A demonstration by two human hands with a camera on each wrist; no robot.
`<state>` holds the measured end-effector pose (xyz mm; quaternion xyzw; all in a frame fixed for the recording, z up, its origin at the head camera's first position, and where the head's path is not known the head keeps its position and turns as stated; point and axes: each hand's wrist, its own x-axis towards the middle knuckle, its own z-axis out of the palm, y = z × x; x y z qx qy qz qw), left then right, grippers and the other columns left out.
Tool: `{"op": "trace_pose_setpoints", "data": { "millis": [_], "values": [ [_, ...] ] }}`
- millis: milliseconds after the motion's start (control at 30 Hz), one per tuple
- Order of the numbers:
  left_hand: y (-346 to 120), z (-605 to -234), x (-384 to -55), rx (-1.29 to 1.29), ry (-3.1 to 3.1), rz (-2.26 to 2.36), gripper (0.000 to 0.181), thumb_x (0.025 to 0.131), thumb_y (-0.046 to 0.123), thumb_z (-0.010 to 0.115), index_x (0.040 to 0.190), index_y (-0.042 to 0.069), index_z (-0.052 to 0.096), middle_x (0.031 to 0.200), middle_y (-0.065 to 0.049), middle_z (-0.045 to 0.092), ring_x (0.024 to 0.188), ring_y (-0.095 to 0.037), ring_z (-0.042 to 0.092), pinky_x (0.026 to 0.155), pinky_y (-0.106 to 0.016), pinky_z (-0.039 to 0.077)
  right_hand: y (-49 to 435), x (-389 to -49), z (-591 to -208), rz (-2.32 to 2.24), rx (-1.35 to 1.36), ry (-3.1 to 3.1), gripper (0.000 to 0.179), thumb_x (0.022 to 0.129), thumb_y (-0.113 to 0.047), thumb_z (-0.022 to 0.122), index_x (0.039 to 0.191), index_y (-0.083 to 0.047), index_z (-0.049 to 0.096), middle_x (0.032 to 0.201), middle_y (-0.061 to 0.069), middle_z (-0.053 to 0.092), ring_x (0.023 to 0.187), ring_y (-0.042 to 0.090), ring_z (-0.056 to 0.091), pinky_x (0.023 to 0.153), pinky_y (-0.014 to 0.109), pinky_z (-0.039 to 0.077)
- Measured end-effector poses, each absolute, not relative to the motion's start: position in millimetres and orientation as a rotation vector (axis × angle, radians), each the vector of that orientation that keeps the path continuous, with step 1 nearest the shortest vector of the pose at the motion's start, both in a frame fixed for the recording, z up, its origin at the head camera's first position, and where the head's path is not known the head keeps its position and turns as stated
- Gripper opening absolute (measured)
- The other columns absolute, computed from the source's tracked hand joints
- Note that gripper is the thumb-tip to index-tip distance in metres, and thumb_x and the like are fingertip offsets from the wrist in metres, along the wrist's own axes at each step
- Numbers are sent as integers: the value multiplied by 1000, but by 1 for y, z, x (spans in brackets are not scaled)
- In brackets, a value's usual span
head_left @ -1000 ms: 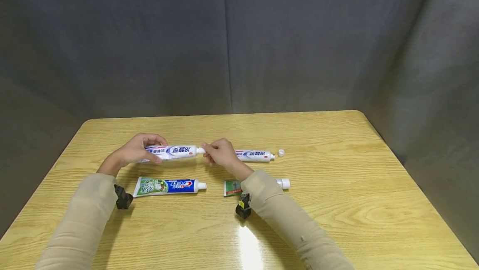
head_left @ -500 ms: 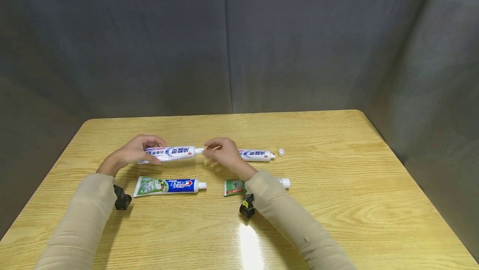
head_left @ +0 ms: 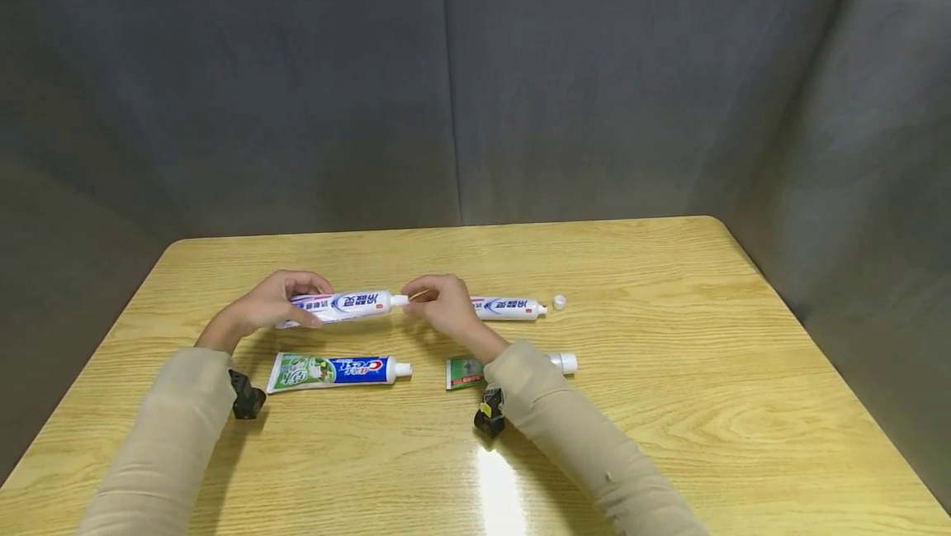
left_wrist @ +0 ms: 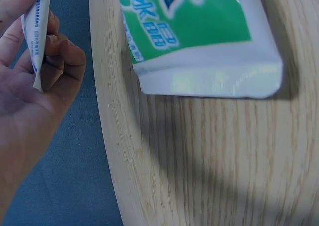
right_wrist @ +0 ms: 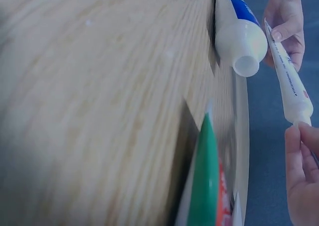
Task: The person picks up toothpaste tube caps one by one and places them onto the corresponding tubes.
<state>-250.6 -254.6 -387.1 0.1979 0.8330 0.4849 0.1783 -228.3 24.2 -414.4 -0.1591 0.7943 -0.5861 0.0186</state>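
A white toothpaste tube with blue lettering (head_left: pixel 352 305) is held a little above the table, its cap pointing right. My left hand (head_left: pixel 269 302) grips the tube near its flat tail, thumb on the near side. At the other end, my right hand (head_left: pixel 449 306) pinches the white cap (head_left: pixel 400 301) between thumb and fingers; the right wrist view shows these fingertips (right_wrist: pixel 294 131) at the tube's neck. Behind my right hand lies a similar white tube (head_left: pixel 508 309), its tail hidden by the hand. Just off its bare nozzle sits a loose white cap (head_left: pixel 560 302).
Nearer to me lies a blue and green Crest toothpaste tube (head_left: pixel 340 371), capped. A green and red tube (head_left: pixel 464 372) with a white cap (head_left: pixel 568 363) lies partly under my right forearm. The wooden table (head_left: pixel 706 404) ends at a grey curtain (head_left: pixel 475 90).
My right fingers have shifted around the cap, looking blurred and looser half a second ago, and now pinch it again. The left hand and its tube stay nearly in place.
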Motion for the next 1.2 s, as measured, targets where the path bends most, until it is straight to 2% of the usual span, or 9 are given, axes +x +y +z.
{"op": "trace_pose_setpoints", "data": {
  "millis": [233,433,667,767,900,1000,1133,1200],
  "values": [
    [-250,-390,-253,557,2360,1362,42,67,0,76,105,-7,58,89,-12,60,78,-17,55,70,-28,45,25,-229,-414,-1794,-499,2517,15,76,-1,71,91,0,70,81,8,66,65,12,62,59,24,49],
    [-248,-388,-254,560,2345,1385,43,66,-2,76,105,-8,58,91,-14,60,78,-18,55,69,-28,46,24,-229,-412,-1873,-447,2401,13,79,4,67,91,5,67,76,13,65,71,29,64,64,37,52],
    [-247,-388,-254,571,2336,1384,42,66,-2,76,104,-8,58,89,-14,60,77,-18,55,69,-28,46,22,-227,-413,-1834,-420,2414,8,83,-1,64,87,6,66,74,18,64,69,36,63,62,38,52],
    [-246,-388,-254,575,2334,1383,42,66,-2,76,104,-8,58,90,-13,61,77,-18,55,69,-28,46,22,-227,-413,-1828,-414,2399,12,87,-4,60,87,6,67,74,21,64,65,33,63,59,36,52],
    [-245,-387,-254,580,2333,1381,41,67,-3,76,103,-8,58,91,-14,61,78,-18,55,70,-29,46,22,-226,-414,-1817,-404,2367,22,91,-10,56,86,10,65,70,21,63,53,23,60,53,32,51],
    [-245,-387,-254,582,2333,1377,41,67,-3,76,103,-8,59,92,-15,61,78,-19,55,70,-29,46,21,-226,-414,-1783,-382,2371,29,93,-15,53,84,12,64,64,17,61,46,15,56,50,29,50],
    [-245,-384,-253,576,2343,1357,41,66,-2,76,103,-7,59,93,-15,61,79,-19,55,72,-29,45,21,-225,-413,-1734,-360,2393,36,94,-19,51,79,11,63,58,10,58,44,13,53,48,30,50],
    [-246,-383,-253,573,2344,1340,42,66,-1,77,104,-6,59,94,-15,61,81,-19,55,73,-29,45,21,-224,-413,-1724,-364,2394,38,95,-20,50,78,12,62,59,11,58,44,14,53,49,31,50]
  ]
}}
